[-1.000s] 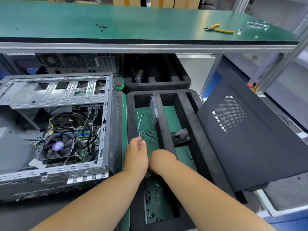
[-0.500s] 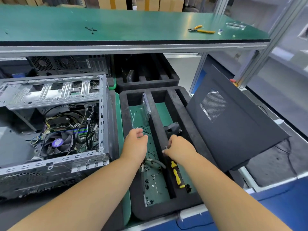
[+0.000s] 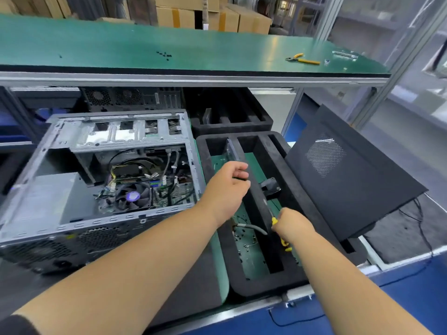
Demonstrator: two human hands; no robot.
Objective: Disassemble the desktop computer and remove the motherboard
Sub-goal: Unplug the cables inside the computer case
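The opened desktop case lies on its side at the left. Its motherboard with a black CPU fan and loose cables shows inside. To its right stands a black foam tray. My left hand hovers over the tray's left compartment, fingers loosely curled and holding nothing. Over the tray's middle divider, my right hand grips a yellow-handled screwdriver, whose shaft points up and away.
The removed black side panel leans at the tray's right. Screws and a grey cable lie in the tray. A second foam tray and another case sit behind. Yellow pliers rest on the green upper shelf.
My right hand has closed on the screwdriver and lifted it from the tray's right compartment. My left hand has risen and shifted toward the far end of the tray.
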